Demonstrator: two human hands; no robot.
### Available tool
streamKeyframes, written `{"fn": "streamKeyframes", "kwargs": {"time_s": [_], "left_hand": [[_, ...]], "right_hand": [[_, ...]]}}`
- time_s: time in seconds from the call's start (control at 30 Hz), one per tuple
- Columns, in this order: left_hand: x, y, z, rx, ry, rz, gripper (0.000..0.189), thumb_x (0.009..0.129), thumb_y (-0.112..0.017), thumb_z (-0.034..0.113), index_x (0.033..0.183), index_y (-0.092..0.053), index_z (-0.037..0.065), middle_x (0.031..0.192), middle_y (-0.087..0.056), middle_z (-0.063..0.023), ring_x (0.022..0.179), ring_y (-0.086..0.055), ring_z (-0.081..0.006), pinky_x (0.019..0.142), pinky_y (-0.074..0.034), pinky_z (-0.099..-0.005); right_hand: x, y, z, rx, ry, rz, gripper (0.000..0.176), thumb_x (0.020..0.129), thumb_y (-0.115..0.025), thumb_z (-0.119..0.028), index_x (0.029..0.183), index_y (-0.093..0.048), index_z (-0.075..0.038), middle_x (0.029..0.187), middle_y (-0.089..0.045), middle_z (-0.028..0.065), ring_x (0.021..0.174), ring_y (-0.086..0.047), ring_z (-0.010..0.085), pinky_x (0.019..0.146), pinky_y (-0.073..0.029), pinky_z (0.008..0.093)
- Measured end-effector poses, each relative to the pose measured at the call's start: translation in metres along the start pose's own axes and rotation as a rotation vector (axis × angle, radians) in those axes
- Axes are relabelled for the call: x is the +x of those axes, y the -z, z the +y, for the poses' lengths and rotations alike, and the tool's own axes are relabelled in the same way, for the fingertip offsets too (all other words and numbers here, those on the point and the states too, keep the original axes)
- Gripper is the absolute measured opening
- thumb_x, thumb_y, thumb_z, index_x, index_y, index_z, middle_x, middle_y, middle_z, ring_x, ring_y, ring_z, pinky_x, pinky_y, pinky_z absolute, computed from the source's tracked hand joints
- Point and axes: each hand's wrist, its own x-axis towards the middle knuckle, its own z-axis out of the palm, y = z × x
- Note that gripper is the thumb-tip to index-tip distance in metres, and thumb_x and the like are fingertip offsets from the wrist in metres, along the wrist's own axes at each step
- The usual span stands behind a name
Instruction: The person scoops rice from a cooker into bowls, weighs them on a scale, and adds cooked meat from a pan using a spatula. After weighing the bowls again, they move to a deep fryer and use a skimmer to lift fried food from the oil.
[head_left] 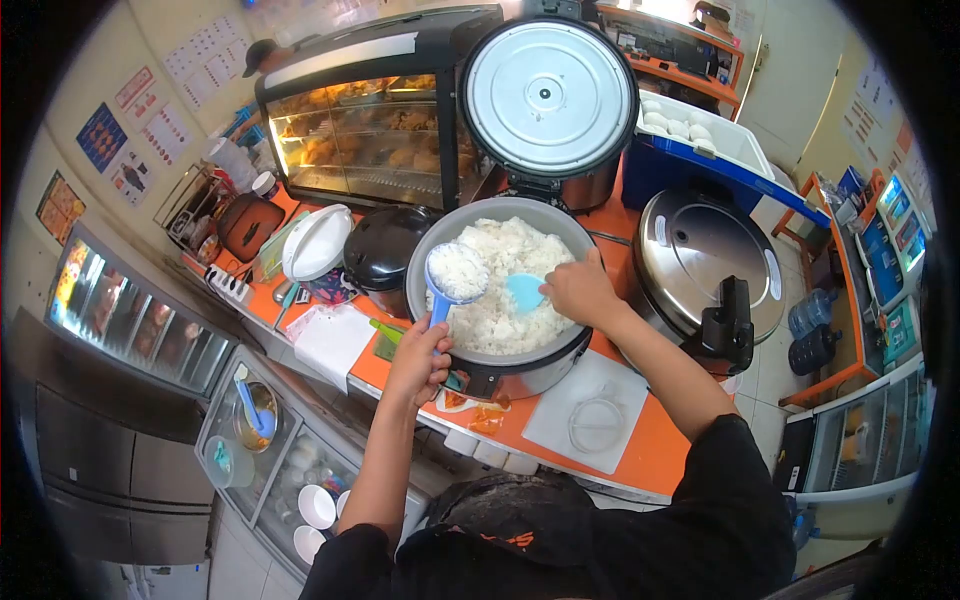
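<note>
A large rice cooker (420, 262) stands open in front of me, its pot holding white cooked rice (510, 240). My left hand (418, 360) grips the handle of a blue ladle (441, 308). Its round bowl is heaped with rice and hangs over the left side of the pot. My right hand (583, 290) is closed around a light blue rice paddle (524, 292), whose blade rests against the rice near the middle of the pot. The fingertips of my right hand are partly hidden from view.
Right of the pot stands a closed steel rice cooker (700, 255). Behind are a raised cooker lid (548, 92), a lit food display case (360, 140) and a blue-white cooler box (745, 150) with wrapped white portions. White bowls (317, 507) sit lower left; a white board (575, 425) lies in front.
</note>
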Motion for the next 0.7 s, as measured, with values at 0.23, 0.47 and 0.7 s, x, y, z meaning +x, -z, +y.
{"fn": "streamKeyframes", "kwargs": {"time_s": [0.23, 0.47, 0.7], "left_hand": [[0.004, -0.002, -0.001, -0.015, -0.004, 0.017, 0.034, 0.100, -0.052, 0.013, 0.132, -0.045, 0.010, 0.074, -0.044, 0.0040, 0.048, -0.035, -0.0002, 0.036, -0.025, -0.0155], [0.001, 0.003, -0.001, -0.026, -0.018, -0.016, 0.033, 0.099, -0.052, 0.013, 0.132, -0.046, 0.011, 0.074, -0.044, 0.0042, 0.048, -0.035, -0.0003, 0.036, -0.025, -0.0157], [-0.004, 0.006, -0.012, -0.060, 0.017, 0.001, 0.025, 0.100, -0.053, 0.014, 0.124, -0.049, 0.013, 0.075, -0.045, 0.0044, 0.048, -0.035, -0.0004, 0.036, -0.025, -0.0155]], "right_hand": [[-0.001, -0.005, -0.002, 0.181, -0.063, -0.130, 0.033, 0.094, -0.057, -0.032, 0.084, -0.078, -0.009, 0.082, -0.072, 0.0139, 0.083, -0.067, 0.0314, 0.092, -0.031, 0.0467], [-0.003, -0.003, 0.009, 0.480, -0.114, -0.119, 0.031, 0.093, -0.058, -0.035, 0.095, -0.079, -0.012, 0.087, -0.073, 0.0149, 0.089, -0.066, 0.0311, 0.091, -0.032, 0.0445], [-0.015, 0.058, 0.012, 0.532, -0.202, 0.048, 0.033, 0.095, -0.057, -0.034, 0.104, -0.075, -0.008, 0.092, -0.072, 0.0156, 0.093, -0.066, 0.0313, 0.091, -0.039, 0.0466]]}}
